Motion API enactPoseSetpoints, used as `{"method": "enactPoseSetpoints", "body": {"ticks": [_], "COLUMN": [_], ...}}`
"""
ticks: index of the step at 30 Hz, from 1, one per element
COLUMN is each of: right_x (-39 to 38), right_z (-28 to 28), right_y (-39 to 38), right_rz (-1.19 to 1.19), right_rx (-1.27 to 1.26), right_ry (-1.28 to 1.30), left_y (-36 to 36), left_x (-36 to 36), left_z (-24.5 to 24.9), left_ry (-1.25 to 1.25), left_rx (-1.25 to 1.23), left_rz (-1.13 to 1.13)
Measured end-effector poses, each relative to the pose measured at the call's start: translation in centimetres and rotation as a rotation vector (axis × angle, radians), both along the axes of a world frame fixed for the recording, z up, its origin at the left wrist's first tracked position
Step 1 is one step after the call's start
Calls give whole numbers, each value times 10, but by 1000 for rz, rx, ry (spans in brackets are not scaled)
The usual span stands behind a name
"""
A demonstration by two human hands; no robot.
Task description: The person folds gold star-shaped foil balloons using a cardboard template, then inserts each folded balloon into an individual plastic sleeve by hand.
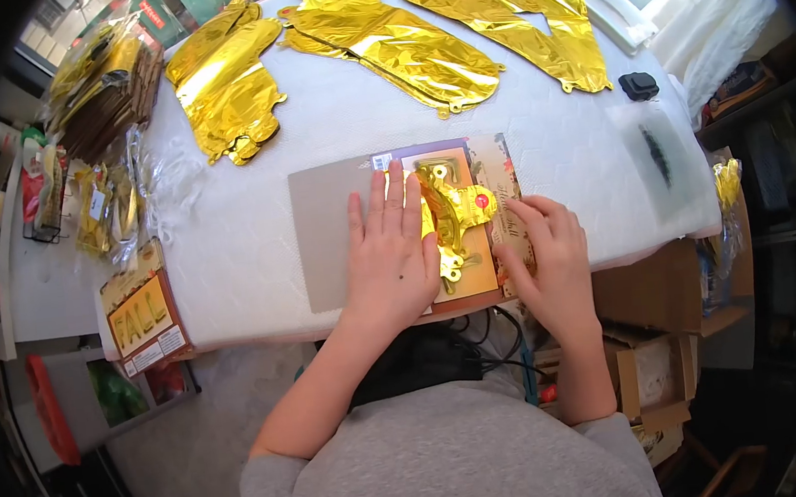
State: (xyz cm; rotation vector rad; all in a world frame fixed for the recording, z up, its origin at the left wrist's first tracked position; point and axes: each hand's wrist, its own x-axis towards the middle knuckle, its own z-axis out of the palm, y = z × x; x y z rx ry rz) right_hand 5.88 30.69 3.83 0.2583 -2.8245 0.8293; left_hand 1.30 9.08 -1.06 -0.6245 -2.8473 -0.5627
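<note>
My left hand (390,249) lies flat, fingers stretched out, on a folded gold foil balloon (453,219). The balloon has a round red mark and rests on a printed cardboard package card (486,286) with orange and purple colours. At the card's right flap (505,181), my right hand (551,248) touches the edge with bent fingers, the thumb apart from the index finger. Under the card's left side lies a plain grey board (325,241). My left palm hides part of the balloon and card.
Flat gold foil balloons (224,83) line the table's far side. A packaged card reading FALL (143,311) sits at the left front corner, with bagged packages (104,85) behind. A small black object (638,85) lies at right. Cardboard boxes (652,296) stand below the right edge.
</note>
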Motion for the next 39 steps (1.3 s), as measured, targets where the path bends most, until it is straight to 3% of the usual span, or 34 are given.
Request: {"method": "enactPoseSetpoints", "body": {"ticks": [1, 2, 4, 8, 12, 16, 18, 22, 24, 26, 29, 32, 34, 36, 39], "right_x": [10, 17, 27, 32, 32, 36, 39, 26, 19, 16, 26, 25, 9, -11, -36], "right_z": [3, 3, -1, -25, -11, 3, 12, -1, -6, 3, 36, 49, 33, 21, -4], "right_y": [4, 8, 12, 23, 39, 80, 100, 139, 147, 141, 125, 95, 59, 12, -24], "right_rz": [-96, -100, 148, 203, 241, 141, 9, -24, -67, -77, -269, -262, -43, 189, 258], "right_rx": [22, 24, 186, 265, 243, 195, 190, 111, 47, 121, 313, 293, 173, 84, 90], "right_ry": [-155, -154, -10, -1, 20, 167, 171, 183, 19, 2, 71, 230, 293, 181, 136], "left_y": [0, -1, -1, -2, -3, -3, -3, -3, -2, -3, -3, -2, -3, -2, -2], "left_x": [0, -1, -1, -1, -2, -2, -1, -1, -1, 0, 0, 0, 0, 0, 0], "left_z": [0, 0, -1, 1, -1, 0, 1, 1, 2, 4, 6, 4, 3, 2, 2], "left_ry": [-4, -8, -9, -16, 22, 5, 2, 8, 13, -7, -13, 9, 18, 29, 31], "left_rx": [-2, -5, -4, -19, -52, -44, -41, -55, -71, -56, -49, -58, -59, -62, -69], "left_rz": [2, 3, 0, -14, -24, -32, -34, -40, -37, -39, -38, -35, -37, -38, -29]}}
